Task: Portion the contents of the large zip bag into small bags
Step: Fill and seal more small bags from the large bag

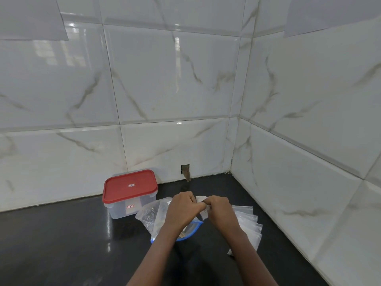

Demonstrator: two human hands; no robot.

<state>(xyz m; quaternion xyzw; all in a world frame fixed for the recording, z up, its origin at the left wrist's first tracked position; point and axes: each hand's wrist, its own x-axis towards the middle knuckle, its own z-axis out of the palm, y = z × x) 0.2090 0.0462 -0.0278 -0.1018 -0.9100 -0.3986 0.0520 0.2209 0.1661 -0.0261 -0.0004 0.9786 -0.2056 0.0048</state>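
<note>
A large clear zip bag point(153, 216) with a blue zip strip lies on the black counter, partly under my left forearm. My left hand point(182, 209) and my right hand point(220, 211) are held close together above it, and both pinch a small clear bag point(203, 210) between their fingertips. Only bits of that small bag show between the fingers. A fanned row of several small clear bags point(250, 225) lies on the counter just right of my right hand.
A clear plastic box with a red lid point(129, 191) stands against the back wall, left of the large bag. Marble-tiled walls point(299, 182) close the counter at the back and right. The black counter point(61, 244) stretches left and toward me.
</note>
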